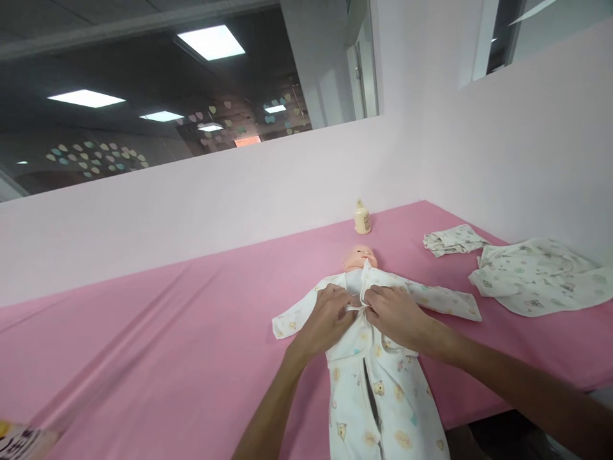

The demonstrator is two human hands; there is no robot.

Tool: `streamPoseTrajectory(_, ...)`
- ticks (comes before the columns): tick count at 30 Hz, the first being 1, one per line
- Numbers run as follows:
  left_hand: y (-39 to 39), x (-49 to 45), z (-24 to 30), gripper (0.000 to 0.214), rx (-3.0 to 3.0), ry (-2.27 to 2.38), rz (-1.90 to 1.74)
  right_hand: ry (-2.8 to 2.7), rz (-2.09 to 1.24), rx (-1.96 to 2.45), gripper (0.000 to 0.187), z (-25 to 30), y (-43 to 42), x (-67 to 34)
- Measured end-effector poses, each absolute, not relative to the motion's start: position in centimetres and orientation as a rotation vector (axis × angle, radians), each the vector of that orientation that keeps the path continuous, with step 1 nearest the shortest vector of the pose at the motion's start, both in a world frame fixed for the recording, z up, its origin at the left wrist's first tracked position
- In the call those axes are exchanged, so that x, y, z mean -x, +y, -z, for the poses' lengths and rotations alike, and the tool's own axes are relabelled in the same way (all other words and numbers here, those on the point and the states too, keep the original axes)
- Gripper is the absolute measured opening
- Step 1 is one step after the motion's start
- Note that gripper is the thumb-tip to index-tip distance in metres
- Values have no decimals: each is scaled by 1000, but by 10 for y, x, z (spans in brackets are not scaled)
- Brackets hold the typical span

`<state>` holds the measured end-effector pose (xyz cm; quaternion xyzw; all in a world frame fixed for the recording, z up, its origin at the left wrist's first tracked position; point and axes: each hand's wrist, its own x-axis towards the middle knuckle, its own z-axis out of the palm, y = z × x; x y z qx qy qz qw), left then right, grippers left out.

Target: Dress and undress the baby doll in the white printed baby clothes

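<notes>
A baby doll (360, 257) lies on its back, its head toward the wall and both sleeves spread out. It wears a white baby shirt (443, 300) printed with small animals, above matching trousers (400, 409) with a gap down the front. At the chest, my left hand (332, 311) pinches the shirt's front edge. My right hand (390, 311) is closed on the other front edge, close beside the left. A thin white strip, perhaps a tie, shows between my fingers. My hands cover part of the chest.
Pink cloth (191, 358) covers the table, which meets white walls at the back and right. A cream pump bottle (363, 218) stands beyond the doll's head. Folded patterned cloth (454, 240) and a spread patterned garment (541, 278) lie at right. A printed package (23, 441) shows at lower left.
</notes>
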<state>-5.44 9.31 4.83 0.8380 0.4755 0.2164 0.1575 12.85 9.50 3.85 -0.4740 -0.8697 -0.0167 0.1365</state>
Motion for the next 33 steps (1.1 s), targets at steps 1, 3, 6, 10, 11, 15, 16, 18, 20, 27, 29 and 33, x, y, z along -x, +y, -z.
streamPoseTrajectory(1, 93, 53, -48, 18, -2392, 1352, -627, -2570, 143, 1342, 11, -37, 95, -128)
streamPoseTrajectory(3, 93, 50, -47, 16, -2374, 1349, -637, -2637, 309, 1288, 14, -33, 93, -126)
streamPoseTrajectory(6, 93, 47, -46, 17, -2352, 1374, -637, -2619, 471, 1213, 25, -29, 91, -124)
streamPoseTrajectory(10, 91, 45, -45, 19, -2376, 1374, -628, -2576, 544, 1141, 25, -28, 90, -125)
streamPoseTrajectory(11, 91, 44, -45, 19, -2385, 1372, -629, -2560, 497, 1155, 23, -28, 91, -126)
streamPoseTrajectory(15, 90, 45, -44, 22, -2428, 1396, -640, -2296, -123, 1329, 14, -31, 98, -131)
streamPoseTrajectory(16, 90, 46, -44, 23, -2443, 1398, -647, -2207, -336, 1353, 12, -33, 100, -133)
streamPoseTrajectory(18, 90, 46, -43, 27, -2468, 1392, -663, -2080, -679, 1347, 11, -37, 102, -136)
streamPoseTrajectory(20, 90, 46, -42, 28, -2481, 1377, -671, -2047, -841, 1298, 11, -40, 102, -140)
streamPoseTrajectory(27, 88, 41, -37, 20, -2474, 1378, -766, -2170, -745, 1239, 19, -42, 98, -141)
streamPoseTrajectory(29, 88, 40, -36, 18, -2465, 1381, -816, -2188, -724, 1227, 21, -41, 97, -141)
streamPoseTrajectory(33, 87, 39, -34, 18, -2424, 1365, -829, -2224, -728, 1237, 20, -42, 98, -142)
